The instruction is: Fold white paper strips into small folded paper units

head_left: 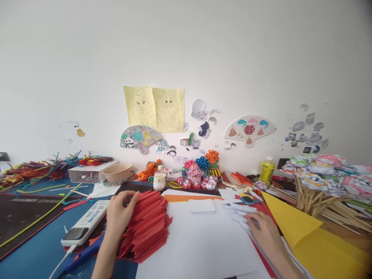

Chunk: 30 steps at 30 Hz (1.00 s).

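A white sheet (pixel 200 240) lies nearest, flat on the surface between both forearms. The left hand (pixel 119 213) rests on a stack of red folded papers (pixel 148 224) left of it, fingers curled over the stack's top edge. The right hand (pixel 263 228) lies palm down, fingers pressed together on white paper pieces (pixel 236 213). A yellow sheet (pixel 293 224) lies just right, a white power strip (pixel 85 223) left.

Viewpoint: one camera on my head, above the table's near edge.
Facing: forward and slightly down, wall filling the upper half.
Nearness: close over my left hand (pixel 120 213) and right hand (pixel 263 228); wall farther.
Overlap: single view only.
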Available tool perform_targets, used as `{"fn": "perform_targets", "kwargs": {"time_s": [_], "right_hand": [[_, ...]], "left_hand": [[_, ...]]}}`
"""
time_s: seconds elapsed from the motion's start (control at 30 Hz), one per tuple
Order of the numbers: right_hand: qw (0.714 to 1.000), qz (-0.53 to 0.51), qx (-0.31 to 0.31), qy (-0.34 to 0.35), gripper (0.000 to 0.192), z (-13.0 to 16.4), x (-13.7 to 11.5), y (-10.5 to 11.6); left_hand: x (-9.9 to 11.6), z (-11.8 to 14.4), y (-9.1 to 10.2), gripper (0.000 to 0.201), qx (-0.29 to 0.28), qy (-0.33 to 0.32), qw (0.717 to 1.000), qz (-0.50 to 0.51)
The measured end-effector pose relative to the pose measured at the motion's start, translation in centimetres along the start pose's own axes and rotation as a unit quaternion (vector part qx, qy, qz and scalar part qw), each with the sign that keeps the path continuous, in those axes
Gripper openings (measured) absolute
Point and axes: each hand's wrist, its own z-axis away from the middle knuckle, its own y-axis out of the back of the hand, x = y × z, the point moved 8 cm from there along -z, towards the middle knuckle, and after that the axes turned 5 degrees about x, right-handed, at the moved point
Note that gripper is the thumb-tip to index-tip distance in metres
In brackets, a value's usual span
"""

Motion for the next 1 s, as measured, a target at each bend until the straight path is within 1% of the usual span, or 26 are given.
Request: {"fn": "perform_targets", "kwargs": {"time_s": [0.13,0.2,0.27,0.33,0.37,0.4,0.43,0.47,0.5,0.53,0.57,0.6,0.63,0.67,0.73,0.8,0.87,1.0], "right_hand": [[1.000,-0.003,0.000,0.005,0.027,-0.1,-0.2,0.0],[1.000,0.001,0.006,0.007,0.026,-0.2,-0.3,0.1],[1.000,0.007,0.016,0.012,0.025,-0.4,-0.8,0.4],[0.999,0.012,0.025,0.021,0.024,-0.5,-1.5,0.6],[0.999,0.011,0.029,0.027,0.024,-0.5,-2.0,0.7],[0.999,0.008,0.030,0.034,0.024,-0.6,-2.4,0.8],[0.999,0.002,0.030,0.038,0.024,-0.6,-2.8,1.0],[0.999,-0.003,0.030,0.040,0.023,-0.6,-3.2,1.1],[0.999,-0.008,0.029,0.041,0.023,-0.5,-3.4,1.2],[0.999,-0.011,0.028,0.040,0.023,-0.5,-3.6,1.4],[0.999,-0.013,0.029,0.038,0.023,-0.4,-3.6,1.5],[0.999,-0.012,0.030,0.036,0.023,-0.4,-3.7,1.7],[0.999,-0.011,0.032,0.034,0.023,-0.3,-3.7,1.8],[0.999,-0.009,0.033,0.031,0.023,-0.2,-3.6,1.9],[0.999,-0.011,0.030,0.027,0.023,-0.2,-3.6,1.8],[0.999,-0.015,0.025,0.027,0.024,-0.2,-3.6,1.7],[0.999,-0.023,0.029,0.026,0.024,-0.2,-3.7,1.7],[0.998,-0.049,0.035,0.022,0.024,-0.2,-4.0,1.9]], "left_hand": [[-0.1,0.0,0.6,0.034,0.033,0.004,0.999,-0.009],[0.6,0.0,1.3,0.031,0.056,-0.014,0.998,-0.009],[2.2,0.3,2.1,0.028,0.090,-0.050,0.995,-0.012],[4.9,1.0,2.4,0.024,0.121,-0.103,0.987,-0.016],[6.7,1.5,2.0,0.022,0.120,-0.133,0.984,-0.021],[8.9,2.2,1.0,0.020,0.102,-0.172,0.979,-0.026],[11.2,3.1,-0.8,0.020,0.055,-0.218,0.974,-0.036],[13.7,4.3,-3.2,0.021,-0.016,-0.268,0.962,-0.053],[16.0,5.8,-5.9,0.022,-0.089,-0.317,0.941,-0.071],[17.9,7.2,-8.4,0.020,-0.147,-0.350,0.921,-0.087],[19.5,8.6,-10.8,0.018,-0.190,-0.376,0.901,-0.098],[20.7,9.6,-12.9,0.015,-0.222,-0.393,0.885,-0.110],[21.5,10.2,-14.6,0.014,-0.238,-0.395,0.878,-0.127],[22.0,10.6,-15.9,0.016,-0.243,-0.394,0.876,-0.133],[22.2,10.7,-17.7,0.018,-0.249,-0.390,0.875,-0.139],[21.8,10.5,-18.6,0.020,-0.260,-0.392,0.871,-0.141],[21.3,10.3,-18.7,0.020,-0.268,-0.399,0.866,-0.138],[20.6,10.2,-18.5,0.019,-0.277,-0.405,0.861,-0.133]]}}
